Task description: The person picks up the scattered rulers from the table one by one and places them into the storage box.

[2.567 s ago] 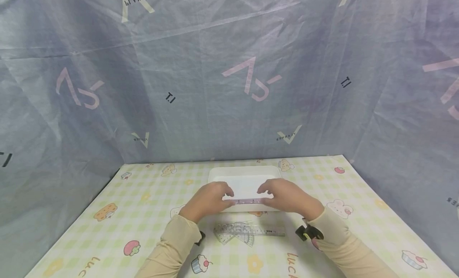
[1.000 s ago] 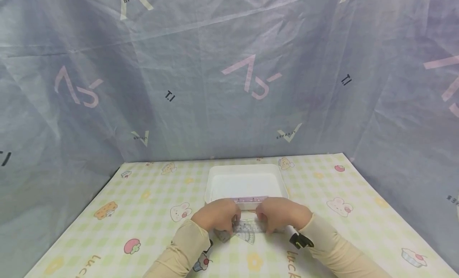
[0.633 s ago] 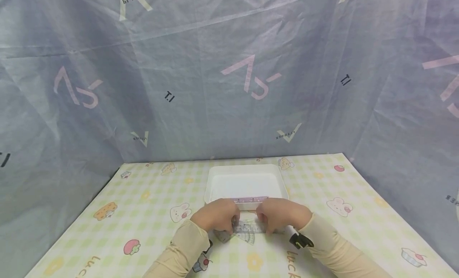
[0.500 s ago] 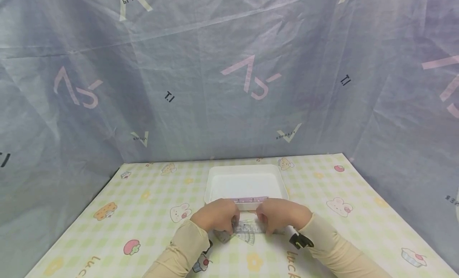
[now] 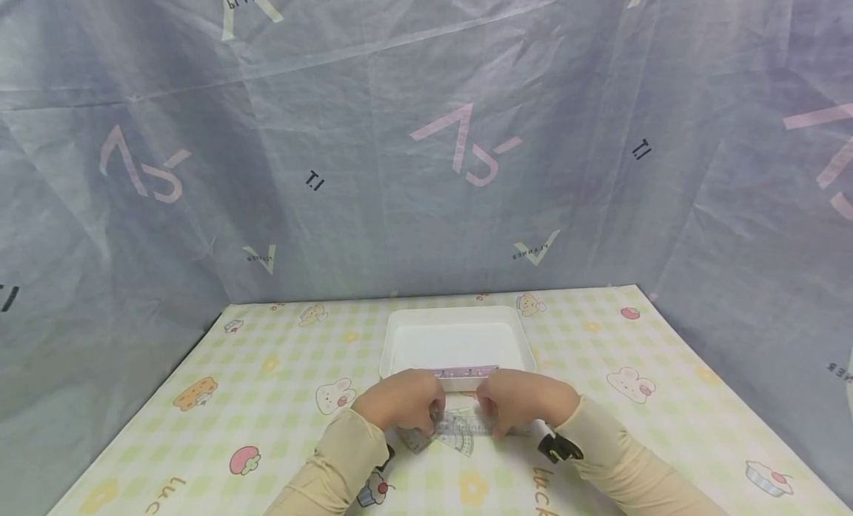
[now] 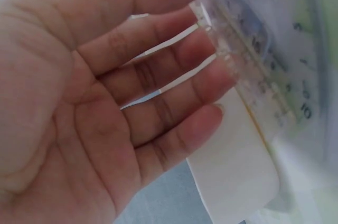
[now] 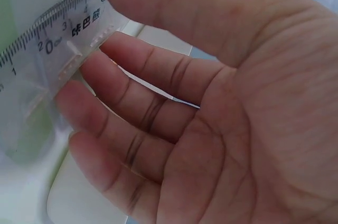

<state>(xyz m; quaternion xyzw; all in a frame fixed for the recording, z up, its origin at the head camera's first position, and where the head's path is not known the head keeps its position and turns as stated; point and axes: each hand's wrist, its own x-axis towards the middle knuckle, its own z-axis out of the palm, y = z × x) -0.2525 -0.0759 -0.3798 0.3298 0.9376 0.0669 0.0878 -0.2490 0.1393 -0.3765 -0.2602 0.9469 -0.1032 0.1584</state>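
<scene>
On the cloth in front of the white tray point(image 5: 460, 314) lies a clear straight ruler point(image 5: 466, 425), overlapping a clear protractor point(image 5: 458, 443). My left hand point(image 5: 408, 399) pinches the ruler's left part between thumb and fingertips. At its right part, my right hand point(image 5: 523, 397) does the same; in the right wrist view the ruler point(image 7: 58, 36) spans from thumb to fingertips, its scale showing. Numbered clear plastic point(image 6: 303, 76) fills the right side of the left wrist view. A purple patterned ruler point(image 5: 464, 372) is inside the tray along its near wall. The hands cover both ends of the clear ruler.
A checked, cartoon-printed cloth point(image 5: 266, 420) covers the table. Behind and at the sides hangs a grey-blue fabric curtain point(image 5: 373, 168). The tray stands just beyond the hands.
Both hands have left the purple ruler in the tray and come back toward me, taking hold of the clear ruler. Over the last second they have hardly moved.
</scene>
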